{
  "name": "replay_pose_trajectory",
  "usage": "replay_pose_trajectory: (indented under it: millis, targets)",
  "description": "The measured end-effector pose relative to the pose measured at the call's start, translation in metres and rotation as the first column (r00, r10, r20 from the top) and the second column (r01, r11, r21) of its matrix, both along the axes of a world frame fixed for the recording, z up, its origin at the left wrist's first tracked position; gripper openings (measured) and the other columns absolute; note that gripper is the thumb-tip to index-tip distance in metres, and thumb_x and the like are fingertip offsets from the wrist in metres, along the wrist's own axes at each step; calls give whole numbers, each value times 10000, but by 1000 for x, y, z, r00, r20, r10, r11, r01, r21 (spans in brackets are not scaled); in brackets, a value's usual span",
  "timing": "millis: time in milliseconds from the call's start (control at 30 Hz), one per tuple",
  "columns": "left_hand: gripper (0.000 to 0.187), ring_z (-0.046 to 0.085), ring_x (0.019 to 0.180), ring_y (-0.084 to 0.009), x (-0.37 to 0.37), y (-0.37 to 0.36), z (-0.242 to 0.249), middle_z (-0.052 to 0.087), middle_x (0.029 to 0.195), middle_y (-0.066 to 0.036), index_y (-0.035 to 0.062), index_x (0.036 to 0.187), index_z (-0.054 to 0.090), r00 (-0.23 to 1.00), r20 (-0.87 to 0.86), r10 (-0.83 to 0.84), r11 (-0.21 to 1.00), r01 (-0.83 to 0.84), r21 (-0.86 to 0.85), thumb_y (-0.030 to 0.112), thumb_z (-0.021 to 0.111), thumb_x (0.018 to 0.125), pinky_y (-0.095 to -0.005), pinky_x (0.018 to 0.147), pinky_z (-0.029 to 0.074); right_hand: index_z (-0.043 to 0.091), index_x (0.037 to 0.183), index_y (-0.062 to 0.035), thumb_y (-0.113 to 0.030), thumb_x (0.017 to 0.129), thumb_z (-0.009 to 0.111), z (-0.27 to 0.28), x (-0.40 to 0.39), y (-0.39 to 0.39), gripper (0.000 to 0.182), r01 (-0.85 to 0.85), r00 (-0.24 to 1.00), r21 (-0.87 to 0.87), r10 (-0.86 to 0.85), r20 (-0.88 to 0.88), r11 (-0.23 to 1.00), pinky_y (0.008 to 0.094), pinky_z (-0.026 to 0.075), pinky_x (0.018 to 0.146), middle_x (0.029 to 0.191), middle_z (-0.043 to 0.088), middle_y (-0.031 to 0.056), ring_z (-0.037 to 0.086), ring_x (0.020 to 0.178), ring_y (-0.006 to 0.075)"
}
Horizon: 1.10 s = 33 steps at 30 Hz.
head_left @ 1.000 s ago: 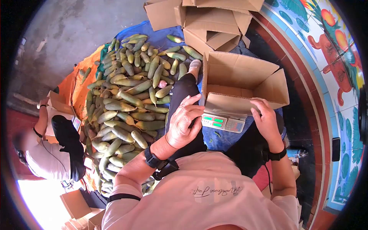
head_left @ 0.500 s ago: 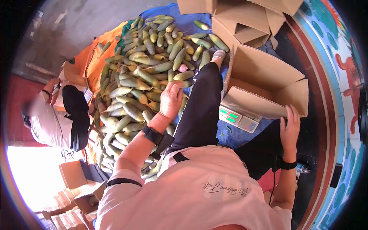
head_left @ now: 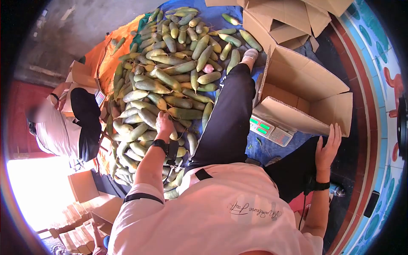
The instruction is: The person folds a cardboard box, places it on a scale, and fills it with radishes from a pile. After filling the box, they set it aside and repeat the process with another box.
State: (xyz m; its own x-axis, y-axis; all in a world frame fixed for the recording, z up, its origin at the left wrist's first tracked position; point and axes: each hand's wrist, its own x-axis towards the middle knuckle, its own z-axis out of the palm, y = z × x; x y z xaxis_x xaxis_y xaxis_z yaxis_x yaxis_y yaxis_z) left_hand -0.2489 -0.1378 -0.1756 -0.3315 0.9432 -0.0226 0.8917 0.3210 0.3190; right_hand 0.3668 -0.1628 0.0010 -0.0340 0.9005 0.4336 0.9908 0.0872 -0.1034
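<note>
A large heap of green radishes (head_left: pixel 182 68) lies on tarps in front of me. My left hand (head_left: pixel 165 125) reaches down onto the near part of the heap, its fingertips right at the radishes. Its fingers are mostly turned away from view, and I cannot tell whether they are closed round one. My right hand (head_left: pixel 328 148) is open with its fingers stretched out, at the near right corner of an open cardboard box (head_left: pixel 325 112). That box stands on a digital scale (head_left: pixel 278 137) with lit green displays.
More open cardboard boxes (head_left: pixel 289 17) stand behind the box on the scale. At left, a person (head_left: pixel 61 127) sits by another carton (head_left: pixel 80 76). Stacked cardboard (head_left: pixel 72 214) lies at lower left, with another person's hand (head_left: pixel 97 236) beside it. A painted wall (head_left: pixel 382 127) runs along the right.
My left hand has moved down and left over the heap. My right hand stays at the box corner. The whole view has shifted slightly, and another person's hand has appeared at lower left.
</note>
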Motion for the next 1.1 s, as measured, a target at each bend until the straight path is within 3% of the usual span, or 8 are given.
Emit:
replay_pose_trajectory:
  millis: [100, 267, 500, 600, 667, 700, 867, 1100]
  targets:
    - [444, 356, 1320, -324, -9, 1, -1, 369, 1447, -125, 115, 1272, 529, 987, -145, 65, 958, -102, -269, 156, 520, 830, -435, 1045, 372, 410, 1351, -16, -31, 810, 614, -2, -1, 0, 578, 7, 1000, 20, -7, 0, 1000, 460, 272, 1109, 1410, 386, 207, 338, 1326, 391]
    - [507, 309, 1362, -304, -21, -4, -11, 386, 1442, -125, 123, 1364, 436, 977, -211, -22, 889, -77, -451, 249, 475, 875, -505, 1052, 333, 392, 1366, -24, -5, 812, 607, 4, -7, 1, 595, 50, 999, 18, -50, 8, 999, 453, 295, 1097, 1404, 397, 196, 354, 1319, 381]
    - [519, 529, 1172, -311, 13, 16, 12, 550, 1219, -146, 88, 1266, 439, 948, -268, -171, 741, -55, -669, 273, 627, 820, -456, 954, 438, 397, 1343, -27, -3, 782, 619, 4, -10, 1, 604, 36, 999, 29, -35, -31, 999, 466, 290, 1101, 1401, 392, 195, 347, 1317, 391]
    - [655, 623, 1039, -325, -19, 10, -77, 616, 1114, -188, 5, 1336, 363, 958, -160, -237, 740, 71, -669, 319, 624, 824, -406, 881, 507, 397, 1341, -30, -4, 778, 620, 2, -9, 2, 606, 39, 999, 33, -38, -33, 999, 466, 292, 1099, 1397, 395, 195, 351, 1313, 392]
    - [698, 639, 1016, -308, -17, 7, -91, 636, 1099, -192, -34, 1358, 324, 955, -122, -270, 776, 141, -615, 317, 609, 828, -399, 867, 515, 399, 1340, -31, -5, 777, 620, 2, -8, 2, 605, 44, 998, 37, -42, -41, 998, 466, 294, 1099, 1396, 397, 194, 352, 1312, 392]
    - [667, 630, 1031, -317, 22, 11, -21, 635, 1105, -203, -16, 1312, 375, 978, -98, -183, 782, 84, -617, 318, 648, 803, -402, 871, 511, 398, 1339, -31, -4, 776, 620, 2, -9, 2, 606, 39, 999, 42, -38, -36, 998, 466, 295, 1098, 1393, 399, 194, 354, 1311, 392]
    - [603, 617, 1008, -370, 26, 32, 14, 644, 1042, -217, 43, 1165, 481, 999, 28, -47, 909, 54, -413, 300, 766, 700, -418, 847, 507, 404, 1335, -27, -4, 772, 620, 1, -9, 1, 604, 36, 999, 60, -34, -40, 998, 464, 302, 1094, 1389, 402, 194, 362, 1305, 389]
    - [464, 617, 887, -273, 68, 91, 138, 638, 978, -161, 21, 1117, 564, 952, 291, -94, 920, -29, 390, 224, 764, 751, -356, 826, 484, 475, 1269, -21, -5, 751, 641, 1, -9, -1, 544, 56, 994, 77, -49, -94, 995, 456, 332, 1070, 1325, 461, 190, 407, 1265, 381]
